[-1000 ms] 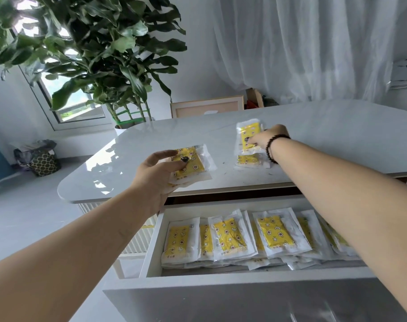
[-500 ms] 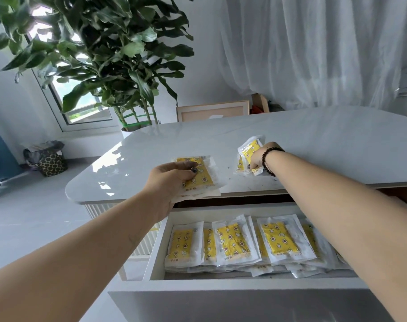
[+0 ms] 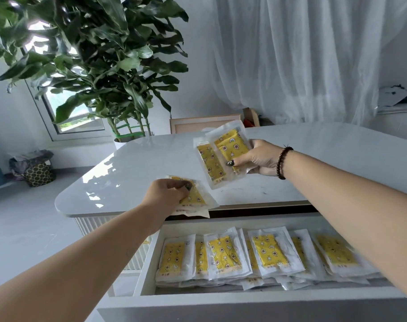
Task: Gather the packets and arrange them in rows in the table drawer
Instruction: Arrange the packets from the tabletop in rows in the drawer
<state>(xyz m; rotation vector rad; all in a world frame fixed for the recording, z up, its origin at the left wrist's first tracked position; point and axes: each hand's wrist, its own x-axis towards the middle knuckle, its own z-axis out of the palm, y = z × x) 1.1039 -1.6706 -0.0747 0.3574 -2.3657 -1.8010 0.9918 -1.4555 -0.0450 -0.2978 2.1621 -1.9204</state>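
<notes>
My right hand (image 3: 258, 158) holds two clear packets with yellow star-print inserts (image 3: 223, 154) lifted above the white table (image 3: 325, 154), thumb pinching their lower edge. My left hand (image 3: 167, 196) grips a small stack of the same packets (image 3: 195, 201) at the table's front edge, over the drawer's left end. Below, the open white drawer (image 3: 221, 303) holds several packets (image 3: 223, 254) lying in an overlapping row from left to right. My right forearm hides the drawer's right end.
A large potted plant (image 3: 100, 66) stands behind the table's left end. A framed board (image 3: 205, 123) leans behind the table. White curtains (image 3: 302, 54) hang at the back. A patterned bag (image 3: 35, 170) sits on the floor at left.
My right hand has lifted its two packets off the table and turned them face up. My left hand has drawn its stack back to the table's front edge.
</notes>
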